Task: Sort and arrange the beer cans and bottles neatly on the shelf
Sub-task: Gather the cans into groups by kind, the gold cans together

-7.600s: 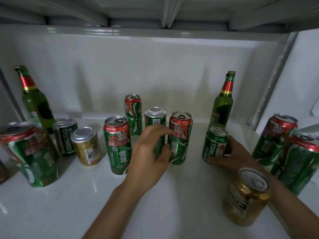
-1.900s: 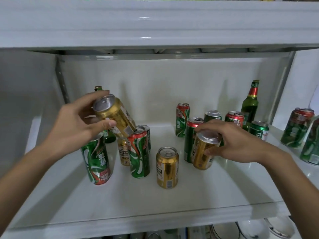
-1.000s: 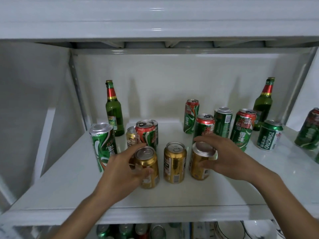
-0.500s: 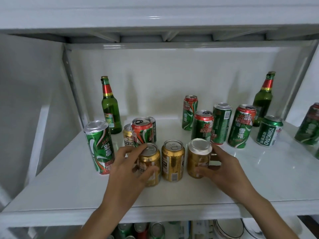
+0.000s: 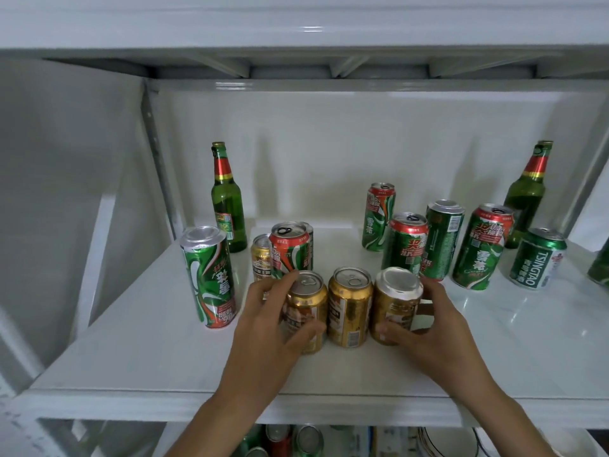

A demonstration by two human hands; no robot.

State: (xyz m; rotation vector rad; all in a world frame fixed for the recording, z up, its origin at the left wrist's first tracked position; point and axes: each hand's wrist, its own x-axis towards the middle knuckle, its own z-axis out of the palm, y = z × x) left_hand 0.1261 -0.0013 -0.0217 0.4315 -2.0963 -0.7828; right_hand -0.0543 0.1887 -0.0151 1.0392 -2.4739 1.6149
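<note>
Left hand [image 5: 263,328] gripped left gold can [image 5: 304,311], right hand [image 5: 428,324] gripped right gold can [image 5: 397,305], fingers curled round both; middle gold can [image 5: 349,306] squeezed between, near shelf [image 5: 131,357] front. Risk: hard squeeze could tip middle can off edge.

Three gold cans are lined up upright near the shelf [image 5: 494,357] front: the left gold can [image 5: 304,310] is gripped by the left hand [image 5: 267,328], the right gold can [image 5: 397,305] by the right hand [image 5: 431,331] (the middle gold can [image 5: 350,306] untouched).
</note>
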